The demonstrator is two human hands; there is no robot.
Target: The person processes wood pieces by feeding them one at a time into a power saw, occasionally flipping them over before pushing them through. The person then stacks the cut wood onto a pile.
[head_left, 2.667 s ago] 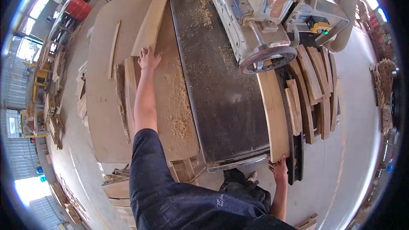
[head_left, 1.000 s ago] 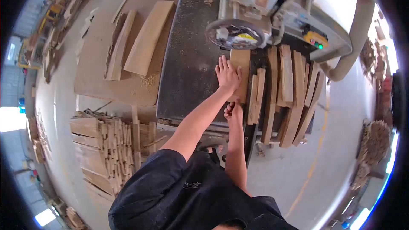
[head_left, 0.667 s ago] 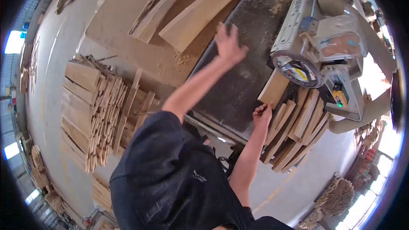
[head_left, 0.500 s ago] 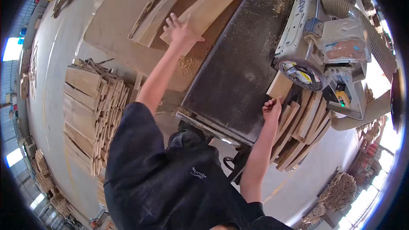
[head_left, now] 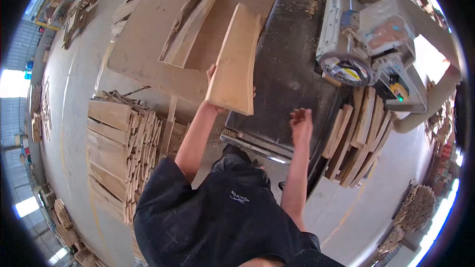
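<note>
A pale wooden board (head_left: 231, 64) is lifted off the brown side table and tilted up. My left hand (head_left: 212, 89) is closed round its near end, with some fingers hidden behind the wood. Over the near part of the dark machine table (head_left: 282, 89), my right hand (head_left: 301, 124) is raised, fingers loosely bent and apart, holding nothing. A second board (head_left: 190, 32) and a bark-edged strip (head_left: 182, 22) lie on the brown table (head_left: 141, 54) beyond my left hand.
The saw-like machine with a round handwheel (head_left: 347, 69) stands right of the dark table. A stack of cut boards (head_left: 363, 133) sits below it. Another tall board stack (head_left: 121, 153) stands at the left. A grey hose (head_left: 435, 39) curves at the far right.
My left hand has taken hold of the board lying on the brown table and lifted it nearer. My right hand has left the small wood piece beside the machine and moved left.
</note>
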